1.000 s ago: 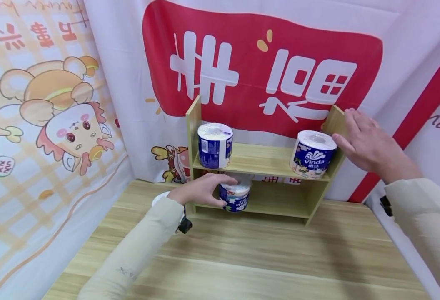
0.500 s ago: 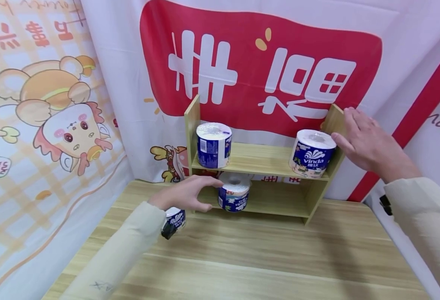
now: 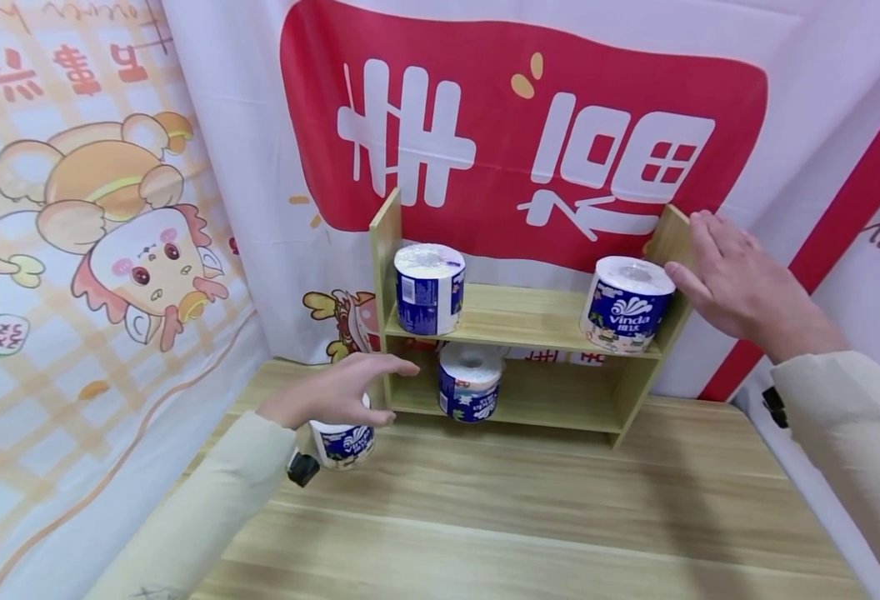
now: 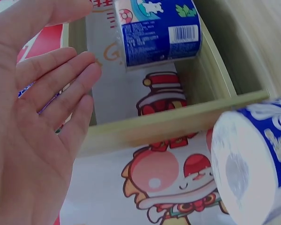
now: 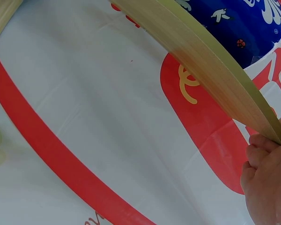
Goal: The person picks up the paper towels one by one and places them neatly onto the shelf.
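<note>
Head view, left hand (image 3: 327,392) wide, holding nothing, above tabletop roll (image 3: 342,442), right hand (image 3: 740,287) flat against shelf (image 3: 530,321) at 3 o'clock, right wrist view alone showing its fingertips (image 5: 264,145) touching the panel edge.

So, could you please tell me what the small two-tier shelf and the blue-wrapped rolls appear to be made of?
The small two-tier light wooden shelf looks like laminated board: pale printed grain, matte, thin flat panels. The blue-wrapped white paper rolls seem to be tissue paper in glossy printed plastic film, judging by the sheen.

Four tissue rolls are showing: two (image 3: 429,288) (image 3: 626,304) sitting on the upper shelf, one (image 3: 470,382) on the lower shelf, one (image 3: 343,442) standing on the counter (image 3: 530,517).
</note>
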Tool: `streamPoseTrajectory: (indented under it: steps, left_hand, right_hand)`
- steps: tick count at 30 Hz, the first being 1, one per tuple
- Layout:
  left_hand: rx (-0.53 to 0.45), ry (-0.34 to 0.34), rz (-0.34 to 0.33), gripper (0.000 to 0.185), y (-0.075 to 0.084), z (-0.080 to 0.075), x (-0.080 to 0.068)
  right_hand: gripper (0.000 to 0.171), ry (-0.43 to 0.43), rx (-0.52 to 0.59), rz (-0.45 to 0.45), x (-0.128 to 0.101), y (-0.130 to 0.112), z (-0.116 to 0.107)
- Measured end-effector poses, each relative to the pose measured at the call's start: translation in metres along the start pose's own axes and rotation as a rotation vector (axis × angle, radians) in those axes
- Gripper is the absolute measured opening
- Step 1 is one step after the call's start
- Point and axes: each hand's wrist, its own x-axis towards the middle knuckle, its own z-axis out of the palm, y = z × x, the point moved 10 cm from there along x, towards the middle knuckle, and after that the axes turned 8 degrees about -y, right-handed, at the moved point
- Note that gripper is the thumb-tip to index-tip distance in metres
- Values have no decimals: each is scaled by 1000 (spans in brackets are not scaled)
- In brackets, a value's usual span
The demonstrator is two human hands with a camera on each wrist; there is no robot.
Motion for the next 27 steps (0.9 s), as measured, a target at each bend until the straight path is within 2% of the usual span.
streamPoseTrajectory:
  steps: [12,16,22,27]
  left_hand:
    - [-43,-28,-126,62,-29,5,-23]
    - [-26,-18,-113,63,-33,4,-30]
    - [-27,9,-53,67,-36,2,-39]
    - [-28,12,-46,68,-42,3,-46]
  right_hand:
    - [94,-5,2,3,-1,-1,0]
    - [94,-7,10,-1,-1,-2,-1]
    - [94,-7,6,-1,-1,-1,-1]
    - [94,-7,6,1,-1,0,-1]
